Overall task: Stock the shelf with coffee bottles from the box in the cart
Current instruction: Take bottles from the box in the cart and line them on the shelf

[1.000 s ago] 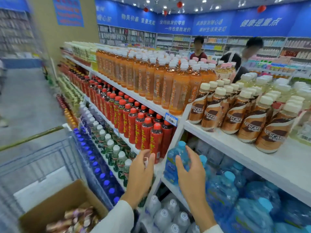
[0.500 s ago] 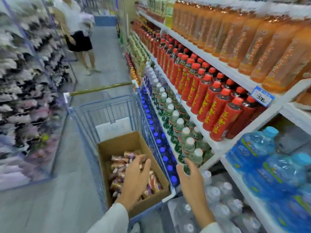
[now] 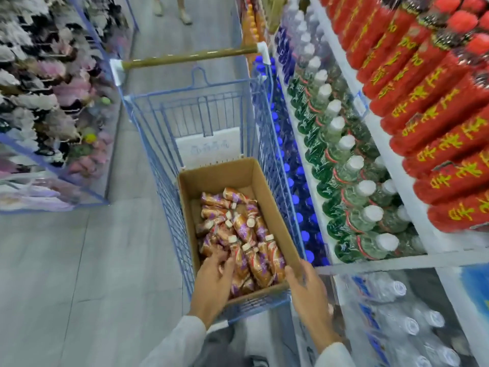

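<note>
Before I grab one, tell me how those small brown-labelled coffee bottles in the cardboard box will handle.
The round brown-labelled coffee bottles lie loosely heaped, so neighbours will probably roll. Glossy wrap looks somewhat slippery. Small size suggests easy one-handed lifting.

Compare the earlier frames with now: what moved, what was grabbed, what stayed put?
The left hand dropped from the shelf front into the box, and its fingers now touch the bottles. The right hand came down too and hovers open at the box's near right corner. Nothing has been gripped or lifted. The box stays in the cart, with the bottles lying loose inside.
</note>
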Tool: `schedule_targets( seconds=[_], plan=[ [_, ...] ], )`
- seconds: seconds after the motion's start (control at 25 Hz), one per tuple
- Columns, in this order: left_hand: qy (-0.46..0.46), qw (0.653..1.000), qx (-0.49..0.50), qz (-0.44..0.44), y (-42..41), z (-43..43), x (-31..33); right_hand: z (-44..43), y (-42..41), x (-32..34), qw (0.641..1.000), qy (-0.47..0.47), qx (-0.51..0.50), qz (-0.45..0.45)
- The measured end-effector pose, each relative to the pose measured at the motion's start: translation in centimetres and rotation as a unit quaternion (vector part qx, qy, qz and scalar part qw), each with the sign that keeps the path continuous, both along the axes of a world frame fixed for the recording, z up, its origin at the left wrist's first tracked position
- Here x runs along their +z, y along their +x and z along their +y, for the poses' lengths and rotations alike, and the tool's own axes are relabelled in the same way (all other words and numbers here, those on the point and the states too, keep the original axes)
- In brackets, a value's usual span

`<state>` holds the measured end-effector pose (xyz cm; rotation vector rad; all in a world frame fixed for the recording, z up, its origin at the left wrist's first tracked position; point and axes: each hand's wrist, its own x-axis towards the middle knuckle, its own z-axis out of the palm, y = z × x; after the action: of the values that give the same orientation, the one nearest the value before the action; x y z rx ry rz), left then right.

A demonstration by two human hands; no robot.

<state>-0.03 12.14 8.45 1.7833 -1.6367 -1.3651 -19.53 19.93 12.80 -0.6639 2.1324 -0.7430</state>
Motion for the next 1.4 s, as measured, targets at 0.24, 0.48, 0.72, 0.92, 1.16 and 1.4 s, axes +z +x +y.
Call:
schedule_targets(
  seconds=[0.24, 0.48, 0.72, 0.92, 1.16, 1.4],
  plan=[
    [0.172, 0.983, -0.017, -0.059, -2.7, -5.0, -7.4, -1.2, 0.2, -4.2, 0.997, 0.081, -0.003, -0.010],
    [0.333, 0.934, -0.007, -0.129, -8.1, -8.0, -16.7, 0.1, 0.7, -7.3, 0.990, 0.124, -0.013, -0.073],
    [0.344, 0.918, -0.005, -0.196, -9.1, -6.4, -20.6, 0.1, 0.1, -8.4, 0.984, 0.158, -0.014, -0.083],
    [0.309, 0.945, 0.071, -0.080, -5.5, -6.6, -16.7, -2.9, -0.5, -9.8, 0.983, 0.154, 0.018, -0.097],
    [0.349, 0.912, 0.186, 0.107, 1.0, -5.2, -10.1, -8.7, -0.6, -19.3, 0.955, 0.246, 0.144, -0.085],
    [0.350, 0.898, 0.225, 0.146, 3.6, -3.7, -7.4, -8.8, 2.3, -26.9, 0.889, 0.334, 0.299, 0.098]
  ],
)
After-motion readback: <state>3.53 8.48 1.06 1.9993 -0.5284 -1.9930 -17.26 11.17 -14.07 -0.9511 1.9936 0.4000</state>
